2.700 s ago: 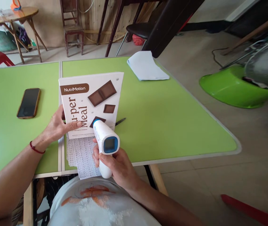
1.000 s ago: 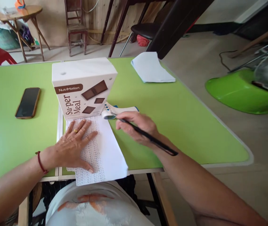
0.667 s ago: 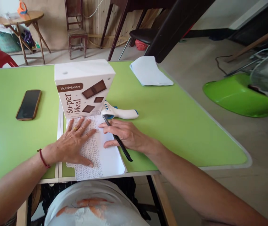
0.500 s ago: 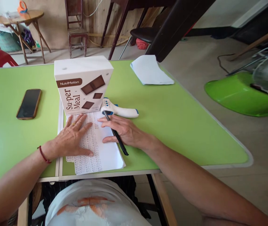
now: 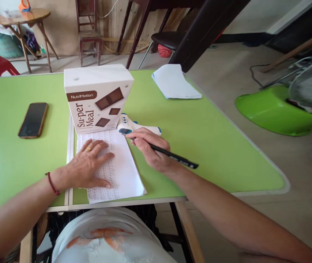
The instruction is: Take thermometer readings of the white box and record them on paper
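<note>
My left hand [image 5: 91, 164] lies with fingers spread on a sheet of paper [image 5: 127, 175] covered on its left part with rows of handwriting. In my right hand [image 5: 153, 149] is a black pen [image 5: 176, 157], gripped between thumb and fingers, its tip pointing left near the paper's upper right edge. Whether the tip touches the paper I cannot tell. Just beyond the right hand lies a white and blue infrared thermometer [image 5: 127, 124], its handle partly covered by the fingers. A white NutriMotion box [image 5: 90, 106] stands upright at the paper's far edge.
A phone [image 5: 33, 120] in a brown case lies to the left on the green table [image 5: 213, 146]. A stack of white paper [image 5: 175, 82] rests near the far edge. A bright green plastic object [image 5: 271, 113] is beyond the table's right side.
My right hand has turned and closed around the pen, whose back end now points right over the wrist. My left hand has slid slightly right and toward me on the paper.
</note>
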A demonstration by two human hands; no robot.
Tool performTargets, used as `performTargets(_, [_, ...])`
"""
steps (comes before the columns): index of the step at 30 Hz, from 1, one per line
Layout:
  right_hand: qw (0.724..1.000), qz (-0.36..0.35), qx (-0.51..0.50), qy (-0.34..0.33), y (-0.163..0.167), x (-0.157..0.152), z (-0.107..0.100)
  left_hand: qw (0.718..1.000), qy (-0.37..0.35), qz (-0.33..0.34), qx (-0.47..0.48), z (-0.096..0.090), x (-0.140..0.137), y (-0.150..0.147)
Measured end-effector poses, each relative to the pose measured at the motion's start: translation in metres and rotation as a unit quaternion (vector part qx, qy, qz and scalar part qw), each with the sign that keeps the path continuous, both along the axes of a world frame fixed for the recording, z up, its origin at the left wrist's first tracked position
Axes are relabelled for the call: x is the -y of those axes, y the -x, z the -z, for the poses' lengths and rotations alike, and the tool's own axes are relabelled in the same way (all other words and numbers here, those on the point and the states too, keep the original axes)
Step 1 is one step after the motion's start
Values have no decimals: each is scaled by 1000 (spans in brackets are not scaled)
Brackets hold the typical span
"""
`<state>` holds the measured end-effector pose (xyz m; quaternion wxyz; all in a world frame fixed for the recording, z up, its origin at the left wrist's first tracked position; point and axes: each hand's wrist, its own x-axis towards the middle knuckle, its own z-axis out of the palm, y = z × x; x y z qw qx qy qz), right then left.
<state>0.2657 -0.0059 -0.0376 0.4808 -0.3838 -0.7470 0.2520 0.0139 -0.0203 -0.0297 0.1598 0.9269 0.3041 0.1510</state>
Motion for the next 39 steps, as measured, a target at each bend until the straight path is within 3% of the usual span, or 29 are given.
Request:
performTargets(5, [973, -12, -106, 206, 8, -1, -8, 996, -3, 3, -91, 2, 10, -8])
performTargets(9, [953, -15, -155, 259, 17, -2, -4, 994, -8, -6, -107, 2, 7, -9])
performTargets(16, [978, 51, -77, 185, 29, 9, 16, 996, -32, 9, -87, 6, 1, -7])
performTargets(24, [997, 48, -24, 56, 26, 6, 22, 993, -26, 30, -112, -3, 4, 1])
performTargets(39, [999, 30, -3, 38, 26, 7, 25, 993, -25, 25, -113, -3, 5, 0])
